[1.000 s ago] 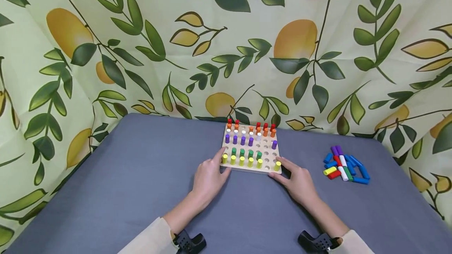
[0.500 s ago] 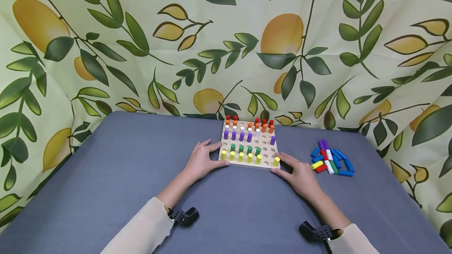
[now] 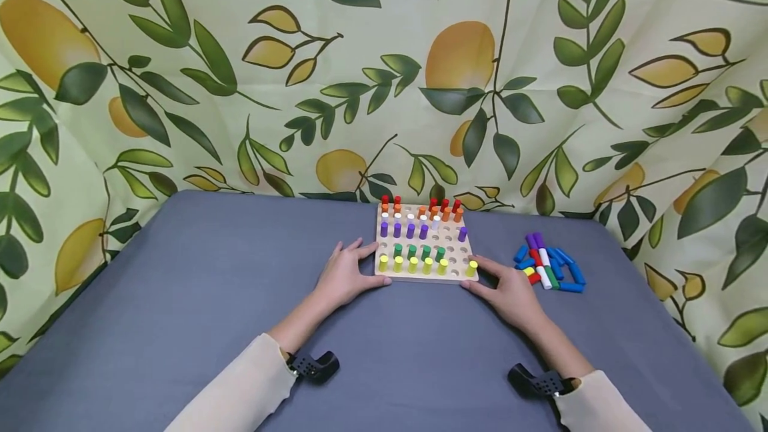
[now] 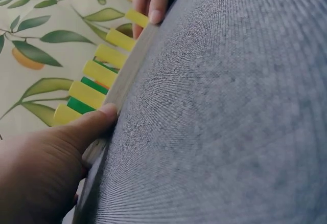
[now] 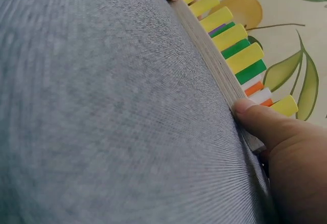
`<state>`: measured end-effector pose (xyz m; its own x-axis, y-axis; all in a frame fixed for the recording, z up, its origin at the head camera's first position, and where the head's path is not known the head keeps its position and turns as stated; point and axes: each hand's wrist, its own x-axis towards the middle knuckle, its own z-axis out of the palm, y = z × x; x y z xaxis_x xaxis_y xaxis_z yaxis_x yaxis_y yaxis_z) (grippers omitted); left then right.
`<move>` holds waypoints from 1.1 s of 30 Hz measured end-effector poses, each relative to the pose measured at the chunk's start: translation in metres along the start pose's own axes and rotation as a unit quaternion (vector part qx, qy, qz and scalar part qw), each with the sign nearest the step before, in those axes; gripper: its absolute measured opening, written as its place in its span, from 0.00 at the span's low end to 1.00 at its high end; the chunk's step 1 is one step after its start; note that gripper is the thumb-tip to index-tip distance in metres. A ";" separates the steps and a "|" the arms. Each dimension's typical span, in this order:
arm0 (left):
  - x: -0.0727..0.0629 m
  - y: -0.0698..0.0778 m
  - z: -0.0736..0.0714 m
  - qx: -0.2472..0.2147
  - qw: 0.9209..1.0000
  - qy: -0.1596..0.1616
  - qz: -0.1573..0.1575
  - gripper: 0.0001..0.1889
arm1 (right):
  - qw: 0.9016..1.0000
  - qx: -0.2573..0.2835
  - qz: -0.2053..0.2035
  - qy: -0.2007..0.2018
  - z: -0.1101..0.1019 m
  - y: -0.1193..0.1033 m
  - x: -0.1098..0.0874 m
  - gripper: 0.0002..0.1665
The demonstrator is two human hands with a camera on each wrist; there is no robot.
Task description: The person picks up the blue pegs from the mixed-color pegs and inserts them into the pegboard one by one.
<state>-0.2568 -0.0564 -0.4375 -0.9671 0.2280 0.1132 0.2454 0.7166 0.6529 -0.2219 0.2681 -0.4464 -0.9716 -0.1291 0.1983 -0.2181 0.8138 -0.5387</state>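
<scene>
The left hand (image 3: 343, 276) and right hand (image 3: 513, 293) grip the pale, rectangular wooden pegboard (image 3: 426, 278) at its eight and four o'clock corners on the grey-blue cloth-covered table (image 3: 390, 365), apparently steadying or squaring it, which calls for even pressure next.

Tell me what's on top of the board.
Upright pegs in red, orange, white, purple, green and yellow stand in the board; some holes are empty. Nearer ones partly cover those behind.
</scene>
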 end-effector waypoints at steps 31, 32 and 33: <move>-0.002 -0.010 0.000 0.018 0.999 0.000 0.043 0.42 | 0.990 -0.043 0.034 0.130 -0.047 0.044 0.008 0.24; -0.002 -0.009 0.001 0.018 0.999 0.000 0.044 0.42 | 0.989 -0.051 0.029 0.134 -0.047 0.046 0.008 0.24; -0.002 -0.008 0.002 0.019 0.999 0.000 0.047 0.42 | 0.988 -0.059 0.025 0.139 -0.047 0.049 0.008 0.24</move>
<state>-0.2570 -0.0607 -0.4445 -0.9396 0.2953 0.1733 0.3377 0.7160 0.6110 -0.2356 0.3333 -0.4327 -0.9146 0.0600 0.4000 -0.1427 0.8775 -0.4579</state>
